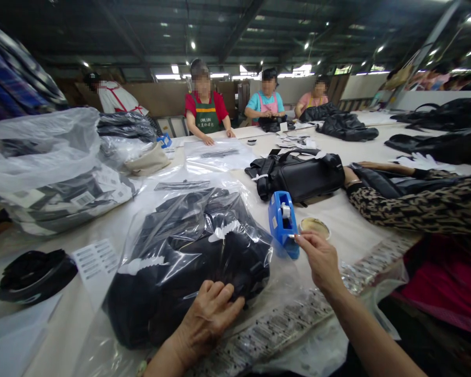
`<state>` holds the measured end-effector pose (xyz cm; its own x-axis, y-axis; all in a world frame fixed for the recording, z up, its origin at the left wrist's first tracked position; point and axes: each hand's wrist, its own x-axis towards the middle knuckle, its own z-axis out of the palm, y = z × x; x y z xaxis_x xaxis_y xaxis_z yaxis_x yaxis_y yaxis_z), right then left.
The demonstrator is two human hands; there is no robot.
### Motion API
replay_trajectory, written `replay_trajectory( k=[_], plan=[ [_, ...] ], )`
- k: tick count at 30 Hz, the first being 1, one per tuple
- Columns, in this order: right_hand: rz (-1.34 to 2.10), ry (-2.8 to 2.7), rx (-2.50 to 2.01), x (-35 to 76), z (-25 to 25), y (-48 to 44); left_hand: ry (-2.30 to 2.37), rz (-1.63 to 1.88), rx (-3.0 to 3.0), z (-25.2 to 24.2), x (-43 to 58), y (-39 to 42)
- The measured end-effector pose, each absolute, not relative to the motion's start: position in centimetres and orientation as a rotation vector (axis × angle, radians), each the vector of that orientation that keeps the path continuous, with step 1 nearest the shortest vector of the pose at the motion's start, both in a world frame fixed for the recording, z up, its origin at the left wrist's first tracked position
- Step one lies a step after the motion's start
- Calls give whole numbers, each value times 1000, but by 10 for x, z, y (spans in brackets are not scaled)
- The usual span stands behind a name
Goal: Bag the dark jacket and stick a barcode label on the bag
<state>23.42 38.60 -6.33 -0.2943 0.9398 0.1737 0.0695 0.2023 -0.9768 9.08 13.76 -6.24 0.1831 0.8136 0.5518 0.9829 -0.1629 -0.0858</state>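
A black bag [172, 262] lies inside a clear plastic bag [235, 204] in front of me, with white paper-like tags showing through. My left hand [210, 317] presses on the near side of the plastic, its fingers bent and closed on it. To the right stands a blue tape dispenser [277, 220] with a roll of tape [285, 210] inside. At its near end my right hand [320, 259] pinches the end of the tape between thumb and forefinger. A round roll of tape [316, 228] lies just beyond that hand.
Beyond the dispenser sits another black bag [306, 175], near a co-worker's patterned sleeve [416, 201]. Plastic-wrapped goods [63, 193] are heaped at left, above a black pouch-like item [37, 275] and a label sheet [96, 264]. Several people work across the table.
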Motion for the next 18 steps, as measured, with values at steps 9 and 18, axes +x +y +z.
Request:
replay_trajectory(
  k=[9, 18],
  plan=[
    [1328, -1694, -1122, 250, -99, 365, -1686, -554, -2041, -62, 90, 139],
    [969, -1966, -1162, 283, -83, 366, -1694, -525, -2028, -66, 90, 136]
  ],
)
